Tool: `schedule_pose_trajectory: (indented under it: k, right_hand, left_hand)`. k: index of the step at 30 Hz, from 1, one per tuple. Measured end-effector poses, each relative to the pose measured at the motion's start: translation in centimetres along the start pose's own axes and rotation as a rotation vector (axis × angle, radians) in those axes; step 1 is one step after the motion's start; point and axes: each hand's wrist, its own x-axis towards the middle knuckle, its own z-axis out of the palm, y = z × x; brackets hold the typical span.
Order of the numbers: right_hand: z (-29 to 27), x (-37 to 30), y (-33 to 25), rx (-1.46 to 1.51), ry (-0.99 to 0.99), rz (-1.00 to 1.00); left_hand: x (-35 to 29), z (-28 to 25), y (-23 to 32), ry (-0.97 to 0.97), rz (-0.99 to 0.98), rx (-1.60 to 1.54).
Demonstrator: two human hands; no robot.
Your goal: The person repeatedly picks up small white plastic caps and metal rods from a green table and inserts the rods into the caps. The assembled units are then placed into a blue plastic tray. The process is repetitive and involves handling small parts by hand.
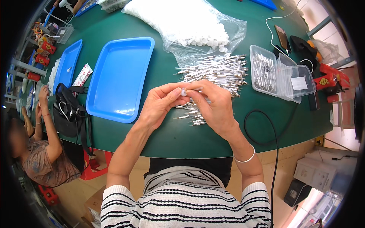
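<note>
My left hand [156,104] pinches a small white plastic cap [183,92] between thumb and fingertips, above the table. Close against it, my right hand [216,108] is closed on a thin metal-and-white rod [198,89], whose end points toward the cap. Fingers hide much of the rod, and I cannot tell whether it sits inside the cap. Just beyond my hands lies a loose heap of similar thin rods [224,72], some spread out beneath them. Behind the heap, a large clear bag [175,19] spills many small white caps.
An unfilled blue tray [121,108] lies at the left. A black bag [68,114] and another blue tray [72,57] are farther left, near a seated co-worker [45,155]. Clear boxes [264,72], a phone [282,38] and a black cable [276,144] are on the right.
</note>
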Motion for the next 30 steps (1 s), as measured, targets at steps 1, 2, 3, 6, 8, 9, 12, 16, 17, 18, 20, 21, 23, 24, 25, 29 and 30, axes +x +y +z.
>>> schedule_pose_trajectory:
  k: [1,2,3,6,8,9,12,16,17,18,20,21,23,24,25,29,30]
  right_hand:
    - [0.1,0.0,0.0,0.025,0.005,0.016]
    - [0.2,0.0,0.1,0.05,0.008,0.031]
    - [0.2,0.0,0.2,0.075,0.012,0.046]
    - [0.2,0.2,0.3,0.077,-0.006,0.016]
    - [0.1,0.1,0.3,0.122,-0.031,0.102]
    - [0.0,0.1,0.3,0.144,-0.043,0.144]
    - [-0.1,0.0,0.8,0.241,-0.071,0.153]
    - [-0.8,0.4,-0.2,0.295,-0.065,0.277]
    - [-0.9,0.5,-0.3,0.278,-0.089,0.303]
    - [-1.1,0.4,-0.5,0.262,-0.112,0.329]
    - [-1.3,0.4,-0.7,0.176,-0.161,0.35]
    - [-1.5,0.3,-0.7,0.107,-0.187,0.346]
    - [-1.5,0.2,-0.7,0.037,-0.199,0.304]
    - [-1.4,0.3,-0.6,0.037,-0.187,0.267]
    - [-1.3,0.2,-0.5,0.036,-0.174,0.23]
    - [-1.3,0.2,-0.6,0.02,-0.17,0.196]
    - [-1.3,0.2,-0.6,0.011,-0.172,0.191]
  left_hand:
    - [0.0,0.0,0.1,0.006,-0.004,-0.006]
    - [0.0,0.1,0.1,0.013,-0.006,-0.014]
    - [0.0,0.1,0.1,0.011,-0.002,-0.016]
    - [-0.1,0.1,0.1,0.012,0.009,-0.02]
    - [0.0,0.0,0.2,0.016,0.011,-0.021]
    - [-0.1,0.0,0.2,0.016,0.014,-0.015]
    - [-0.1,0.0,0.4,0.013,0.048,0.016]
    - [-0.3,0.5,0.7,0.036,0.184,0.098]
    - [-0.3,0.6,0.7,0.045,0.229,0.122]
    - [-0.4,0.7,0.6,0.054,0.252,0.147]
    - [-0.5,0.8,0.3,0.069,0.294,0.197]
    - [-0.6,0.8,0.3,0.066,0.302,0.203]
    - [-0.7,0.8,0.2,0.062,0.317,0.216]
    - [-0.7,0.8,0.3,0.065,0.29,0.204]
    - [-0.6,0.8,0.4,0.068,0.262,0.193]
    - [-0.4,0.3,0.2,0.05,0.197,0.165]
    - [-0.4,0.3,0.2,0.049,0.198,0.152]
